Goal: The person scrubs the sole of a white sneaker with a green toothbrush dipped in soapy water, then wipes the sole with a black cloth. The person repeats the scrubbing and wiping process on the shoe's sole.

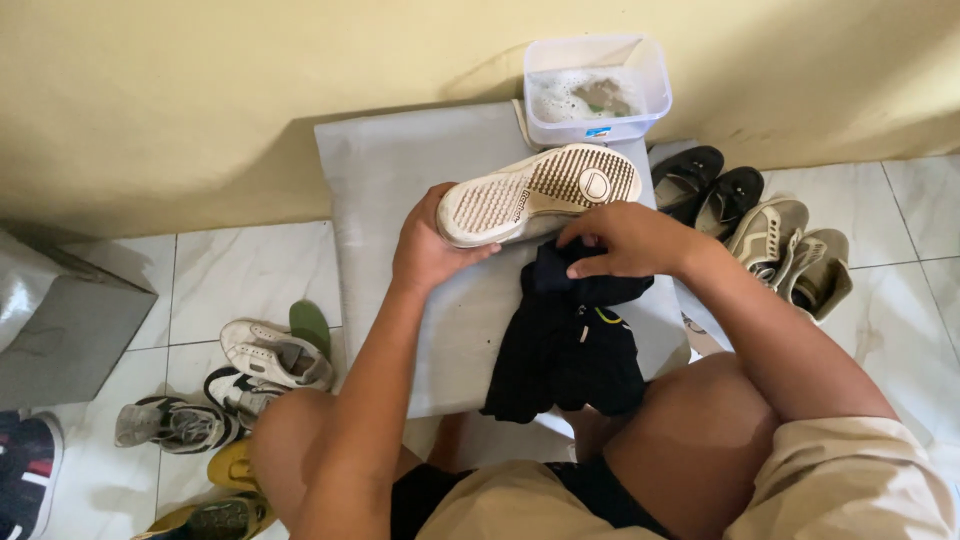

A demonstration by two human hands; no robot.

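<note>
Head view looked down on a seated person with bare knees, a grey cushion (400, 200) on the tiled floor (230, 270) against a yellow wall. Left hand (425, 250) gripped a white sneaker (540, 195) at its heel end, sole up, fingers closed around the heel, thumb on the sole edge. Shoe was held just above the cushion's far half, toe pointing to the far right corner. Right hand (625, 240) sat beside the shoe's middle, fingers pinched shut on a dark cloth (570, 340), which hung down over the cushion's near right edge toward the knees.

Sneaker looked light and fairly stiff: rubber sole rigid enough to hold from one end, the grooved tread giving grip; possibly slick if wet. Heel or mid-sole sides seemed the best hold. Cloth was soft, limp, bunched easily, any pinch would do.

Clear plastic tub (597, 88) with foamy water stood at the cushion's far right corner, touching the wall. Black shoes (705, 185) and beige sneakers (790, 250) lay on the floor right of the cushion. White and grey sneakers (235, 385) lay left, with a green insole (310, 325) near them. Grey box (60, 320) at far left.
</note>
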